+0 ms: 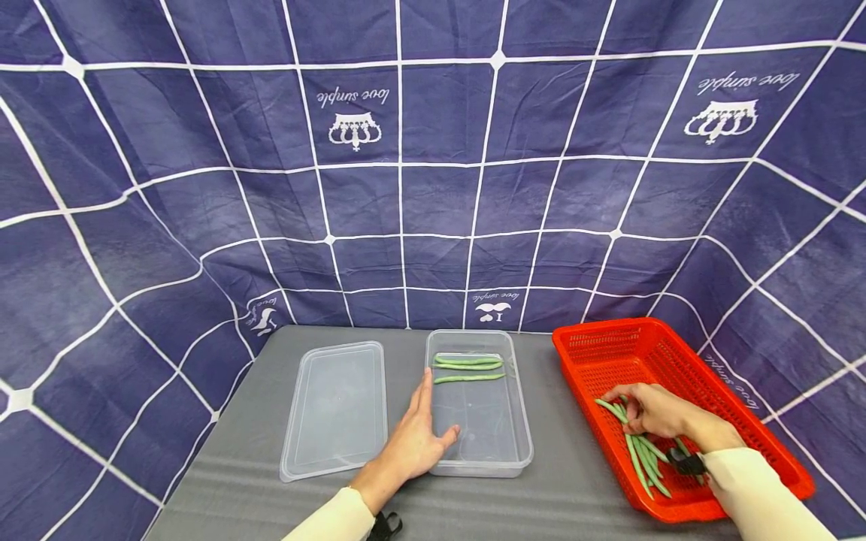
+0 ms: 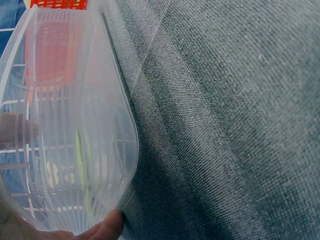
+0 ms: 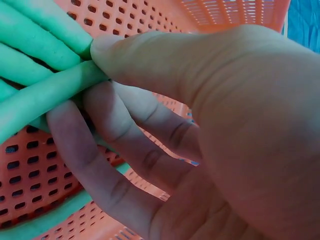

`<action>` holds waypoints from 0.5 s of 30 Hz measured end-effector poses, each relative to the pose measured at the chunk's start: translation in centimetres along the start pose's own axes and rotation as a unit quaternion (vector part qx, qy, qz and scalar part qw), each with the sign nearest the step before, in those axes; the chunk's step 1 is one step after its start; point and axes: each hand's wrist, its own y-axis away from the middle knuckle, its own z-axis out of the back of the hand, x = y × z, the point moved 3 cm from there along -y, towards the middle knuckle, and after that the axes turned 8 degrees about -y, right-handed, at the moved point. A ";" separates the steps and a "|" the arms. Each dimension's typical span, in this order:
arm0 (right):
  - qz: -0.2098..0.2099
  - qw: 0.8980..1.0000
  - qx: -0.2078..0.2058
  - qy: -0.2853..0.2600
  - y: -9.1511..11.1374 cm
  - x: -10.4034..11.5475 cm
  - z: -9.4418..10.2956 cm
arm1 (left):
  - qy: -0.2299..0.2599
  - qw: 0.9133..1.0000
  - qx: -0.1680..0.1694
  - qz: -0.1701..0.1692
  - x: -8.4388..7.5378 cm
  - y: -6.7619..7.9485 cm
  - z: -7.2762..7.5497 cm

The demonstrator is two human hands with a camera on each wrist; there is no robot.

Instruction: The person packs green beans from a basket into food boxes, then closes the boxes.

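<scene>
A clear plastic container (image 1: 473,443) stands on the grey table with several green beans (image 1: 468,365) lying crosswise at its far end. My left hand (image 1: 416,443) rests along its left side, fingers straight and thumb spread over the near part of the box. In the left wrist view, a fingertip (image 2: 114,222) is by the container's wall (image 2: 100,150). Over at the right, my right hand (image 1: 659,412) reaches into a red basket (image 1: 588,376). Its thumb and fingers pinch the end of a green bean (image 3: 55,92), with more green beans (image 3: 35,35) beside it.
A flat translucent lid (image 1: 338,406) lies on the table (image 1: 223,481) left of the container. Behind and at both sides hangs a blue cloth (image 1: 440,203) with white lines. The basket's raised rim surrounds the right hand.
</scene>
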 end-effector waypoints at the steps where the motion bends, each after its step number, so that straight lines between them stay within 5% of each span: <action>1: -0.001 1.000 0.000 0.000 0.0 0.1 0.0 | -0.001 1.000 0.000 0.000 0.0 0.0 0.0; 15: 0.001 0.999 -0.051 0.016 -0.1 1.0 -0.1 | 0.002 1.000 0.000 0.001 -0.1 -0.1 0.2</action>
